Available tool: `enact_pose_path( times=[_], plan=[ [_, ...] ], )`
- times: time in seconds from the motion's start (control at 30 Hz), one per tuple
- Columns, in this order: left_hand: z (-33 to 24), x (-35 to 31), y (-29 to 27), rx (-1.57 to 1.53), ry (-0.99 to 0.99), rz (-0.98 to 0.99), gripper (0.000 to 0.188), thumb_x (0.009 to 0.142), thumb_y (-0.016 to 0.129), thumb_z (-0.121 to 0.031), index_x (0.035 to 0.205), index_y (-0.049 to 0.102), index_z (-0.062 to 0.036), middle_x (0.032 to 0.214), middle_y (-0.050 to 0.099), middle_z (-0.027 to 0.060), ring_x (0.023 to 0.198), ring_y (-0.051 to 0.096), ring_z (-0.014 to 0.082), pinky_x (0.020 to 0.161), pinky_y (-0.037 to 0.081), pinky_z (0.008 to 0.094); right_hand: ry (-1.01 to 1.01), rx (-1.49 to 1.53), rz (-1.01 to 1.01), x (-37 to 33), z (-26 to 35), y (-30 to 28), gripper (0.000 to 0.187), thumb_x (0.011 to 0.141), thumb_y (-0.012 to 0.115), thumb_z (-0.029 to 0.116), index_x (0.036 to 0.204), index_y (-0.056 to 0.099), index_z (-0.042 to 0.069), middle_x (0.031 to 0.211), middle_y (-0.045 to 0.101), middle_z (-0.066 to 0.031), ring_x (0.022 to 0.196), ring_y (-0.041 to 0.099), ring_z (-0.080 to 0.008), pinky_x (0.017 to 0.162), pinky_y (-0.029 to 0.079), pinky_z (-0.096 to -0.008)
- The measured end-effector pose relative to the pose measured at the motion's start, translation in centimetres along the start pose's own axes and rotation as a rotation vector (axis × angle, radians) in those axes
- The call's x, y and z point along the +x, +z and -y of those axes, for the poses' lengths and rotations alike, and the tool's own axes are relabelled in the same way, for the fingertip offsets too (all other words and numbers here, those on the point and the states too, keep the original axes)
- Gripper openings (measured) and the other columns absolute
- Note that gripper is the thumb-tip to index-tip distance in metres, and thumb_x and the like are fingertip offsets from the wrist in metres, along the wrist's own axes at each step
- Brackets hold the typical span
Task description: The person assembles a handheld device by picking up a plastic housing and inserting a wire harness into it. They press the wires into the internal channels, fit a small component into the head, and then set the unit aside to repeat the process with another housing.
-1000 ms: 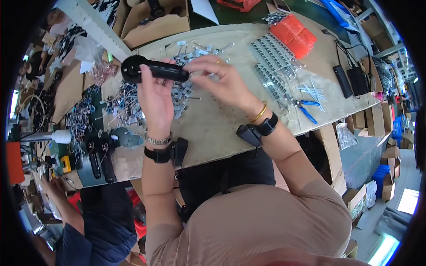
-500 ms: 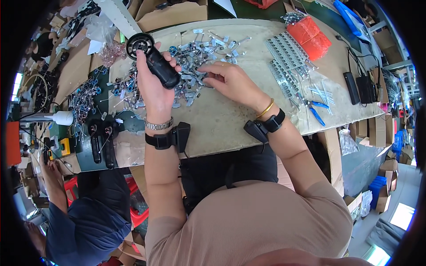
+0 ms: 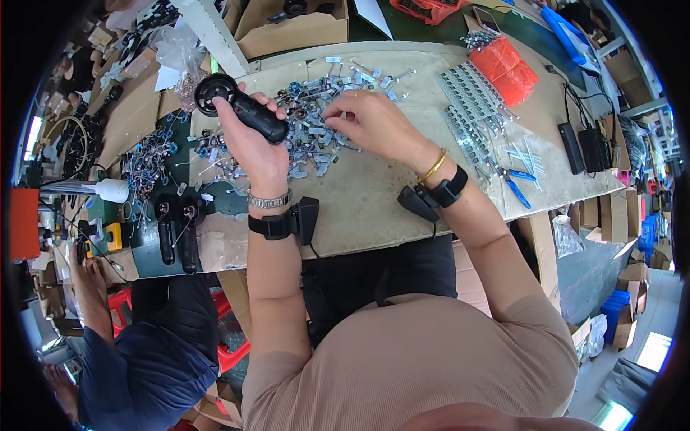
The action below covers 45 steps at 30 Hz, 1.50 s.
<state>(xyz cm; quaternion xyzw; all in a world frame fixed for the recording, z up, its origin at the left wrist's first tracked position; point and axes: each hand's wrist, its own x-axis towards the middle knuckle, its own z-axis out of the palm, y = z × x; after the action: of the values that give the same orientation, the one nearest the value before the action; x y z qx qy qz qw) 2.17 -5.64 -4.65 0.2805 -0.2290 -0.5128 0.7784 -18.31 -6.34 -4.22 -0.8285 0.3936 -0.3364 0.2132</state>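
Note:
My left hand (image 3: pixel 253 147) is closed round a black handle-shaped housing (image 3: pixel 257 119) with an open round head, tilted down to the right. The thumb lies at the edge of the round head, and some inner parts show there. My right hand (image 3: pixel 372 123) hovers over a loose pile of small wired parts with pale tags (image 3: pixel 316 151), thumb and forefinger drawn together in a pinch. Whether a small part sits between those fingertips is too small to make out. The pile spreads beyond and beneath both hands.
Metal parts in rows (image 3: pixel 471 90), a red plastic bag (image 3: pixel 507 68) and blue-handled pliers (image 3: pixel 519 188) lie to the right. Two black housings (image 3: pixel 188 230) lie at left, near blue-ended wired parts (image 3: pixel 147 161). A co-worker (image 3: pixel 147 359) sits at the left.
My right thumb and forefinger have come closer together, lifting slightly from the pile. My left hand still grips the black housing. The whole view has shifted a little.

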Motion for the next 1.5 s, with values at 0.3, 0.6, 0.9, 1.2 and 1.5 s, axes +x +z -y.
enact_pose_path(
  times=[0.3,0.6,0.9,1.2,1.5],
  plan=[
    [0.1,0.0,0.6,-0.017,-0.095,0.04,0.052,0.111,0.047,-0.05,0.13,0.053,-0.0021,0.083,0.058,0.0067,0.071,0.055,0.017,0.06,0.049,0.0331,0.054,-0.125,0.117,-2.2,-1.0,1.5,0.021,0.083,0.075,0.017,0.102,0.074,0.007,0.101,0.068,-0.0143,0.099,0.067,-0.0364,0.085,0.055,-0.0458],
    [1.4,-1.9,1.9,0.166,-0.179,0.114,0.036,0.106,0.064,-0.026,0.129,0.056,-0.001,0.085,0.061,0.0052,0.067,0.057,0.0124,0.054,0.047,0.0283,0.067,0.041,-0.065,-3.3,-1.1,-0.9,0.016,0.086,0.072,0.012,0.099,0.074,0.005,0.1,0.068,-0.0146,0.096,0.067,-0.0336,0.082,0.055,-0.0424],
    [2.3,-3.2,3.2,0.455,-0.199,0.225,0.037,0.097,0.072,-0.008,0.13,0.056,0.0015,0.099,0.07,0.0088,0.07,0.06,0.0107,0.054,0.049,0.026,0.151,0.556,-0.24,-3.4,-3.5,-2.3,0.018,0.096,0.073,0.012,0.113,0.074,0.006,0.098,0.073,-0.0041,0.085,0.068,-0.0148,0.075,0.057,-0.0301],
    [3.1,-4.3,3.3,0.518,-0.216,0.332,0.048,0.096,0.071,0.0,0.139,0.052,0.004,0.114,0.07,0.0136,0.079,0.063,0.0124,0.056,0.05,0.025,0.351,1.092,-0.148,-3.6,-3.6,-2.5,0.02,0.102,0.069,0.013,0.118,0.07,0.001,0.101,0.074,-0.0026,0.086,0.071,-0.0099,0.079,0.059,-0.0252],
    [3.5,-3.9,3.2,0.458,-0.14,0.245,0.045,0.096,0.07,0.002,0.137,0.054,0.0042,0.111,0.07,0.0125,0.085,0.066,0.0155,0.065,0.053,0.0266,0.37,1.1,-0.159,-3.6,-4.1,-3.0,0.02,0.102,0.07,0.013,0.118,0.071,0.001,0.104,0.075,-0.0051,0.088,0.072,-0.0111,0.081,0.059,-0.0259]
  ],
)
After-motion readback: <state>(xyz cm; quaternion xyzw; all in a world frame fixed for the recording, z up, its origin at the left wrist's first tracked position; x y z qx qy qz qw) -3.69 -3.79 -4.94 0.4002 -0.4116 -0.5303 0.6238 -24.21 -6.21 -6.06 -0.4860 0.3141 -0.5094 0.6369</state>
